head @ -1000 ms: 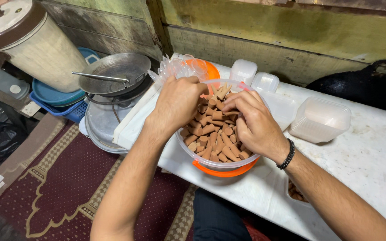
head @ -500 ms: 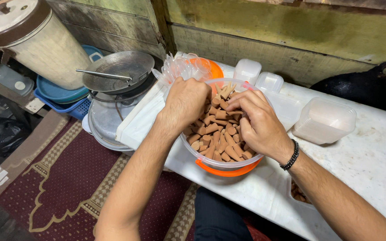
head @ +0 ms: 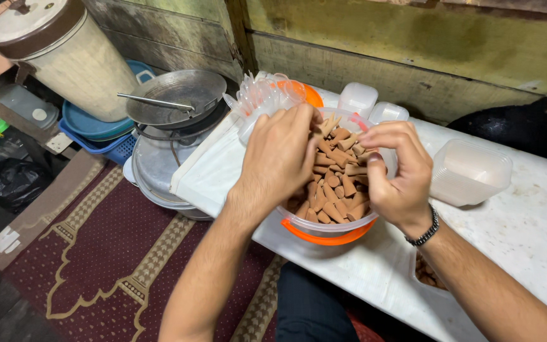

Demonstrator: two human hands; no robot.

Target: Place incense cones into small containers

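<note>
A clear round tub with an orange base [head: 328, 232] stands on the white table [head: 527, 247], filled with several brown cone-shaped pieces [head: 335, 190]. My left hand [head: 281, 157] reaches into the tub from the left, its fingers curled down among the cones. My right hand [head: 396, 172], with a black bracelet at the wrist, is over the tub's right side, fingers bent and pinching at cones. What each hand grips is partly hidden by the fingers.
An empty clear plastic box [head: 470, 172] sits to the right; small white containers [head: 357, 98] and a clear bag stand behind the tub. Left of the table are stacked metal pans [head: 175, 101], blue basins [head: 96, 130], a large cream canister [head: 64, 57] and a maroon rug [head: 102, 253].
The view has shifted slightly. Both hands stay in the tub, working among the cones; the left hand has moved a little further over them.
</note>
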